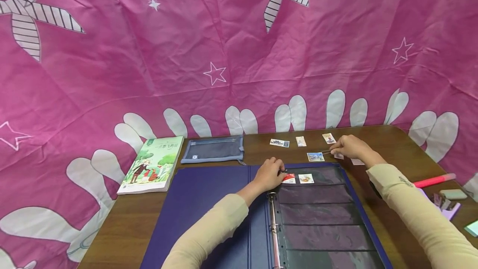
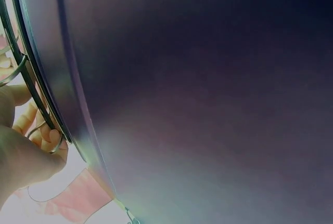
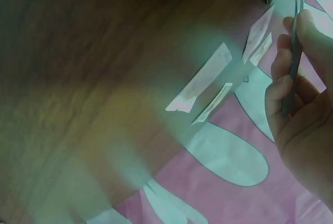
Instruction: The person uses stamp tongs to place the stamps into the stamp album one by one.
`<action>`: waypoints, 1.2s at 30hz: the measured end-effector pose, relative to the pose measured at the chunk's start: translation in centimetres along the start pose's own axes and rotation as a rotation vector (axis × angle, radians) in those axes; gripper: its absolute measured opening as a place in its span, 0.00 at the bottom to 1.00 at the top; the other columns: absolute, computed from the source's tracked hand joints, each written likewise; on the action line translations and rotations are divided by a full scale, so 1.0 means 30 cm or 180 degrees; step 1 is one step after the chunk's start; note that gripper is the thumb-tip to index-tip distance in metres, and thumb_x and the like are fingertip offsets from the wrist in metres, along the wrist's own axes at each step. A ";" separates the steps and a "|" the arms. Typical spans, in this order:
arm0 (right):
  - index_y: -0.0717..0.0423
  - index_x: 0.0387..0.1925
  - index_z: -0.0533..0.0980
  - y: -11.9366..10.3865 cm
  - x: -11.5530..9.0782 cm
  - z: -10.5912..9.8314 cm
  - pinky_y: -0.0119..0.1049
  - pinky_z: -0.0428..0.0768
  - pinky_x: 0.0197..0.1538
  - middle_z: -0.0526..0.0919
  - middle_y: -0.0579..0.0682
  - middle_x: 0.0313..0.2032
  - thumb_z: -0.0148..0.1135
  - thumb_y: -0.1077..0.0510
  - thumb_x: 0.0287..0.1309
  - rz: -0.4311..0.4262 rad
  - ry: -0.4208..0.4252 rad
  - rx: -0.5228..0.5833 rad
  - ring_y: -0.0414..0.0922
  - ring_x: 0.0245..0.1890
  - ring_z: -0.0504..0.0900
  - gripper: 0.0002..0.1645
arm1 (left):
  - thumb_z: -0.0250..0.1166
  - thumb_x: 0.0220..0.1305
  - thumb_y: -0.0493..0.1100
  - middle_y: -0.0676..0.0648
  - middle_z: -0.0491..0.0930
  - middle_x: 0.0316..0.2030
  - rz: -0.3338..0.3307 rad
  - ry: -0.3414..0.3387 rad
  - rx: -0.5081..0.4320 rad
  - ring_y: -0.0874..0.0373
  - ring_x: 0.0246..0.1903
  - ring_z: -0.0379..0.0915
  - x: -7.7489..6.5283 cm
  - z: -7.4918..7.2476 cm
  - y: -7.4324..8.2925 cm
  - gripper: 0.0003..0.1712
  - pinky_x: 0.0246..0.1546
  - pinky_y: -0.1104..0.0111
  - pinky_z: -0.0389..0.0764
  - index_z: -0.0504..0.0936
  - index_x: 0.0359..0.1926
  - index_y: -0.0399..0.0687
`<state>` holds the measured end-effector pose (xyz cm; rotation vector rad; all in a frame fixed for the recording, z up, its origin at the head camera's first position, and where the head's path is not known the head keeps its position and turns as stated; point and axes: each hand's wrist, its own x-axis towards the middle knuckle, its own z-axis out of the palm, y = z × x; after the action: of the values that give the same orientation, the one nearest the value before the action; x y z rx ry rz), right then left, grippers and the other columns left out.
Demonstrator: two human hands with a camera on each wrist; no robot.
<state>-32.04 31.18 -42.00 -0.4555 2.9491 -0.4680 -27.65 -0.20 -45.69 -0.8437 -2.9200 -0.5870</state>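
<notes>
My right hand (image 1: 349, 146) grips metal tweezers (image 3: 295, 57); in the head view their tips reach the right edge of a blue picture stamp (image 1: 315, 157). Whether the tips pinch that stamp is too small to tell. At the top of an open navy stamp album (image 1: 214, 194), my left hand (image 1: 268, 173) holds the top inner corner of the black pocket page (image 1: 317, 215), close to the binder rings. Its fingertips are partly hidden. A red stamp (image 1: 289, 178) and a white stamp with a small picture (image 1: 306, 178) sit in the top pocket row.
Several loose stamps, one with a dark skyline (image 1: 279, 143), lie behind the album. To the left are a blue mesh zip pouch (image 1: 213, 149) and a green-covered book (image 1: 153, 165). A red pen-like stick (image 1: 435, 180) and an eraser-like block (image 1: 453, 194) lie at right.
</notes>
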 end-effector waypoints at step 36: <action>0.54 0.29 0.86 -0.065 -0.077 -0.050 0.31 0.73 0.35 0.85 0.44 0.27 0.66 0.56 0.51 -0.0285 0.0551 0.0366 0.31 0.29 0.77 0.07 | 0.57 0.63 0.45 0.53 0.71 0.31 0.0059 0.0041 -0.0042 0.59 0.33 0.66 -0.002 -0.006 -0.004 0.04 0.29 0.73 0.64 0.74 0.33 0.52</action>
<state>-29.57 30.55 -39.79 -0.5617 3.0530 -0.7178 -27.68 -0.37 -45.57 -0.8644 -2.8968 -0.6084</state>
